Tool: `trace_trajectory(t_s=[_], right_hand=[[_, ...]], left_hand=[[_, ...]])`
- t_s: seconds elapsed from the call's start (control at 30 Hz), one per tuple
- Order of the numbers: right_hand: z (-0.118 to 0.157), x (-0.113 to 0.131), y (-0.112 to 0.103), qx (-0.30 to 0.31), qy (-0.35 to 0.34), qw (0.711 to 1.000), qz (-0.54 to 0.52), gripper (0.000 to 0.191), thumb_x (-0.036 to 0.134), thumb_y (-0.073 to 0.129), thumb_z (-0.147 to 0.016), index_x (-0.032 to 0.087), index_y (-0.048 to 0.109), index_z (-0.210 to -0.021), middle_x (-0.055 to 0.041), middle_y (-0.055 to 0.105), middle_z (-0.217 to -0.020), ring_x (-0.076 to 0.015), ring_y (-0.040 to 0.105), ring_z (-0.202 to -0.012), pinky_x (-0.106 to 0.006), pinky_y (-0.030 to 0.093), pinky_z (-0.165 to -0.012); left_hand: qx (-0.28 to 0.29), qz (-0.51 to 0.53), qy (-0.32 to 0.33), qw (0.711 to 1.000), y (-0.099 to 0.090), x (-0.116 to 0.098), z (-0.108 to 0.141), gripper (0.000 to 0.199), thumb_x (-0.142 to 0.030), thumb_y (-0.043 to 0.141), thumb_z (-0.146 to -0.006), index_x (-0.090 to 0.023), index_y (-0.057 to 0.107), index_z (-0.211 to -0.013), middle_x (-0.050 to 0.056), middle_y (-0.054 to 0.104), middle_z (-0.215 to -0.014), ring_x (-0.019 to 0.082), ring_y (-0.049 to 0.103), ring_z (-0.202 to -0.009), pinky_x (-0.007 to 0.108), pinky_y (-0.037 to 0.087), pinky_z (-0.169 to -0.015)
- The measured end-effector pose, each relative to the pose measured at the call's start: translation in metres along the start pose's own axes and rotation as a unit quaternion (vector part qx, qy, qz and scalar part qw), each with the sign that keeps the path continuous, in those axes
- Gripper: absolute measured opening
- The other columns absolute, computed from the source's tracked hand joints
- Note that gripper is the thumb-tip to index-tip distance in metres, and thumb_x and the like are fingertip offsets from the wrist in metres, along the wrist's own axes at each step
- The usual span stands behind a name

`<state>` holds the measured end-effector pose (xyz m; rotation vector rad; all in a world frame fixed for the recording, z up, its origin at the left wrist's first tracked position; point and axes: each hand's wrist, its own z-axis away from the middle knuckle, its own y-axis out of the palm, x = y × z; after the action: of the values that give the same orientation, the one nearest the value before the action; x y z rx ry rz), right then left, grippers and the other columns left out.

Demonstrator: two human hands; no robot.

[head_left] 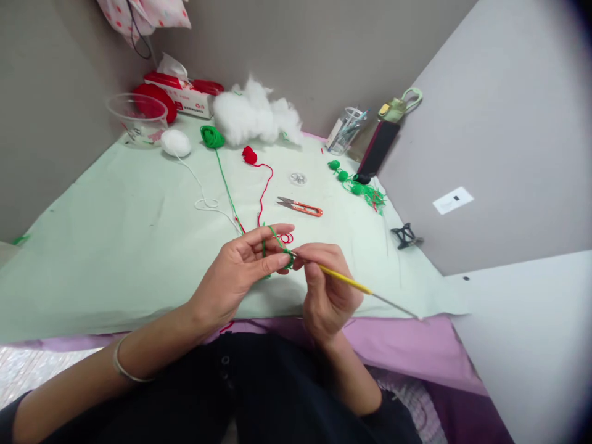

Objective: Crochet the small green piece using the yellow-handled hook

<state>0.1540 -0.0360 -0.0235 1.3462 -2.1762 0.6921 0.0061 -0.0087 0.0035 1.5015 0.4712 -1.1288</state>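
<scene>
Between the thumb and fingers of my left hand [245, 259] a small green crochet piece [289, 260] is pinched. Green yarn loops over the raised index finger and runs back to a green yarn ball [212, 137]. My right hand [330, 287] grips a crochet hook [346, 279] with a yellow handle; its tip meets the green piece, partly hidden by the fingers. Beyond the hands lie orange-handled thread snips [300, 206] and a small red yarn ball [250, 155] with its strand trailing toward me. A white yarn ball [176, 143] sits farther left.
White stuffing [256, 114] is heaped at the back beside a tissue box [185, 95] and a clear plastic tub [139, 120]. Toward the right stand a pen cup [346, 131] and a phone [379, 148], near green crocheted pieces [343, 176] and a black stand [406, 236].
</scene>
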Motion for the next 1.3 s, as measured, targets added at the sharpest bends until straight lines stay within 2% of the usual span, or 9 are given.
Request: trace_trajectory(t_s=[0.17,0.27,0.37,0.47,0.57,0.83,1.03,1.2,1.3], right_hand=[[0.003,-0.007,0.0,0.003,-0.1,0.988,0.113,0.034,0.011,0.066,-0.096,0.031,0.077,-0.121,-0.0052,0.073,-0.107,-0.0195,0.073,-0.095,-0.036,0.065,-0.076],[-0.004,-0.007,-0.004,-0.025,0.0,1.0,0.002,0.026,0.013,0.06,-0.1,0.027,0.077,-0.114,-0.0034,0.073,-0.097,-0.0155,0.071,-0.08,-0.033,0.062,-0.068],[-0.01,-0.004,-0.006,-0.032,0.101,0.985,-0.134,0.021,0.02,0.056,-0.104,0.026,0.076,-0.105,-0.0016,0.07,-0.09,-0.0123,0.066,-0.066,-0.03,0.057,-0.059],[-0.011,-0.001,-0.003,0.005,0.085,0.988,-0.126,0.017,0.022,0.061,-0.102,0.027,0.078,-0.104,-0.0028,0.075,-0.093,-0.0163,0.072,-0.084,-0.033,0.062,-0.072],[-0.009,0.0,0.001,0.002,0.044,0.997,-0.069,0.019,0.02,0.063,-0.101,0.028,0.079,-0.107,-0.0031,0.079,-0.098,-0.0191,0.074,-0.097,-0.037,0.064,-0.084],[-0.007,-0.007,-0.002,-0.006,0.123,0.978,-0.167,0.018,0.024,0.064,-0.101,0.03,0.079,-0.108,-0.0026,0.079,-0.099,-0.0168,0.072,-0.089,-0.032,0.06,-0.071],[-0.005,-0.005,0.0,-0.003,0.107,0.982,-0.155,0.019,0.025,0.064,-0.101,0.032,0.081,-0.107,-0.0038,0.076,-0.101,-0.0191,0.071,-0.097,-0.033,0.061,-0.072],[-0.006,-0.005,-0.002,-0.017,0.169,0.955,-0.242,0.017,0.029,0.065,-0.101,0.031,0.081,-0.104,-0.0017,0.074,-0.097,-0.0131,0.068,-0.076,-0.029,0.058,-0.065],[-0.01,-0.005,-0.004,-0.05,0.226,0.93,-0.286,0.014,0.033,0.069,-0.098,0.028,0.081,-0.097,-0.0003,0.073,-0.087,-0.0101,0.064,-0.066,-0.025,0.054,-0.06]], left_hand=[[0.014,0.095,-0.092,0.991,0.001,0.001,-0.005,0.031,-0.022,0.085,-0.083,-0.018,0.083,-0.113,0.005,0.074,-0.098,0.014,0.068,-0.091,0.023,0.056,-0.085],[0.012,0.113,-0.116,0.987,-0.003,-0.001,-0.008,0.028,-0.019,0.084,-0.081,-0.014,0.085,-0.108,0.007,0.074,-0.106,0.012,0.067,-0.084,0.021,0.057,-0.079],[0.003,0.076,-0.089,0.993,-0.005,-0.002,-0.007,0.026,-0.019,0.083,-0.082,-0.018,0.085,-0.108,0.005,0.075,-0.098,0.012,0.067,-0.083,0.022,0.055,-0.081],[0.011,0.025,-0.037,0.999,-0.003,-0.001,-0.004,0.027,-0.02,0.085,-0.083,-0.023,0.085,-0.11,0.002,0.074,-0.089,0.013,0.066,-0.087,0.022,0.053,-0.085],[0.022,0.001,-0.008,1.0,-0.002,0.001,-0.002,0.032,-0.022,0.089,-0.081,-0.026,0.084,-0.112,0.001,0.075,-0.091,0.013,0.065,-0.088,0.025,0.052,-0.087],[0.02,0.008,-0.011,1.0,-0.002,0.001,-0.002,0.038,-0.022,0.088,-0.082,-0.028,0.082,-0.12,0.0,0.075,-0.095,0.014,0.065,-0.093,0.027,0.051,-0.091],[0.007,0.052,-0.041,0.998,0.002,-0.002,-0.001,0.043,-0.019,0.089,-0.08,-0.025,0.08,-0.122,-0.001,0.075,-0.088,0.011,0.066,-0.083,0.023,0.052,-0.084],[0.042,0.094,-0.107,0.989,-0.001,-0.005,-0.003,0.048,-0.018,0.085,-0.081,-0.018,0.076,-0.128,0.006,0.076,-0.103,0.015,0.069,-0.092,0.024,0.055,-0.085],[0.063,0.11,-0.119,0.985,-0.005,-0.007,-0.006,0.045,-0.019,0.081,-0.081,-0.014,0.078,-0.126,0.009,0.074,-0.108,0.013,0.066,-0.087,0.022,0.056,-0.081]])
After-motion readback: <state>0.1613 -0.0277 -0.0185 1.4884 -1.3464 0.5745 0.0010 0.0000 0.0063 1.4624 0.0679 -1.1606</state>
